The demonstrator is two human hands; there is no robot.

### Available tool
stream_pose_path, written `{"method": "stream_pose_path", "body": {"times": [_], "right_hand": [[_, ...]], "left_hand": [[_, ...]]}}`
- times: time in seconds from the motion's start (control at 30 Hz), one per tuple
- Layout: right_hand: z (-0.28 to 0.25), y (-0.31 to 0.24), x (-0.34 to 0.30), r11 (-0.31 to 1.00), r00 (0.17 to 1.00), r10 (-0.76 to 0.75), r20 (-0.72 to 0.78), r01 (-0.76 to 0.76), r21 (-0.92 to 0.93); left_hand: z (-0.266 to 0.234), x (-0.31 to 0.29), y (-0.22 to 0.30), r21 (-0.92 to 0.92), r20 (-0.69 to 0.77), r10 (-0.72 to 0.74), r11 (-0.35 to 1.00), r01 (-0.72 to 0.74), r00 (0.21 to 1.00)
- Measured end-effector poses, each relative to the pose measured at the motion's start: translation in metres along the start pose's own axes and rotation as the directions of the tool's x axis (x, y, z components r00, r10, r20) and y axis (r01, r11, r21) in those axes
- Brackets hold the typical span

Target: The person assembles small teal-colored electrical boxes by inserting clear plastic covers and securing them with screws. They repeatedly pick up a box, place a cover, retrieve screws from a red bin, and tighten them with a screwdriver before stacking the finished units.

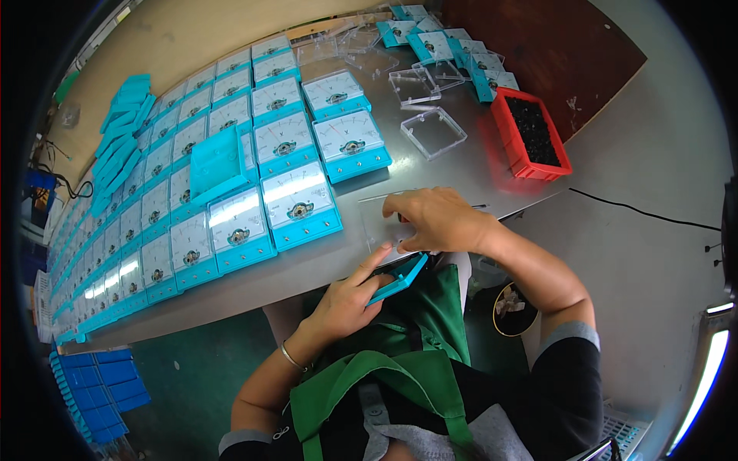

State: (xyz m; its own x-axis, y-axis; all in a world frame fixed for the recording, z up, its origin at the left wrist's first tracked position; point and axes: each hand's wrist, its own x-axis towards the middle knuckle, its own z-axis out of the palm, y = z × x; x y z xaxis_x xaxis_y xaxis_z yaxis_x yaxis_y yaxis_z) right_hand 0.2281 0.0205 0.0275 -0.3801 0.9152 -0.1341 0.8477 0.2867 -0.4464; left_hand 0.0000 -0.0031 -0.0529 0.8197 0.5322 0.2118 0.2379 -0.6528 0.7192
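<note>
My left hand (pixel 338 307) grips a turquoise meter housing (pixel 401 281) just off the table's front edge, tilted, its far side partly behind my fingers. Over the left thumb arches my right hand (pixel 442 220), fingers bent and fingertips pointing down toward the housing. Something small and dark shows between those fingers; I cannot make out what it is. A thin dark tip (pixel 480 206) sticks out beyond the right hand's back. Under and beside the right fingers lies a clear flat plastic piece (pixel 371 217), partly hidden by the hand.
Rows of assembled panel meters (pixel 300 203) cover the left of the metal table (pixel 323 267); an upturned turquoise housing (pixel 217 164) rests on them. Clear covers (pixel 434 133) lie farther back. A red bin (pixel 565 163) of small black parts stands right, near piled meters (pixel 430 48).
</note>
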Motion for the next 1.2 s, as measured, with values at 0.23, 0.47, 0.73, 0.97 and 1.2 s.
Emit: {"method": "stream_pose_path", "body": {"times": [0.23,0.47,0.73,0.97,1.2], "right_hand": [[0.016,-0.029,-0.020,0.489,0.802,0.175,-0.571,0.432,0.758],[0.032,-0.016,-0.018,0.337,0.767,0.091,-0.636,0.577,0.744],[0.037,-0.027,-0.013,0.485,0.664,0.268,-0.698,0.533,0.693],[0.044,-0.027,-0.003,0.500,0.627,0.365,-0.688,0.491,0.713],[0.015,-0.025,-0.011,0.270,0.788,0.277,-0.550,0.485,0.832]], "left_hand": [[0.000,0.002,0.004,0.007,-0.030,0.024,1.000,-0.023,0.999],[0.000,0.002,0.002,-0.024,0.003,-0.016,1.000,0.016,1.000],[-0.005,0.003,0.001,-0.005,0.041,0.012,1.000,-0.011,0.999],[-0.003,0.004,-0.002,-0.050,0.060,0.037,0.998,-0.034,0.998],[-0.014,-0.006,0.001,-0.252,-0.043,-0.040,0.967,0.028,0.998]]}}
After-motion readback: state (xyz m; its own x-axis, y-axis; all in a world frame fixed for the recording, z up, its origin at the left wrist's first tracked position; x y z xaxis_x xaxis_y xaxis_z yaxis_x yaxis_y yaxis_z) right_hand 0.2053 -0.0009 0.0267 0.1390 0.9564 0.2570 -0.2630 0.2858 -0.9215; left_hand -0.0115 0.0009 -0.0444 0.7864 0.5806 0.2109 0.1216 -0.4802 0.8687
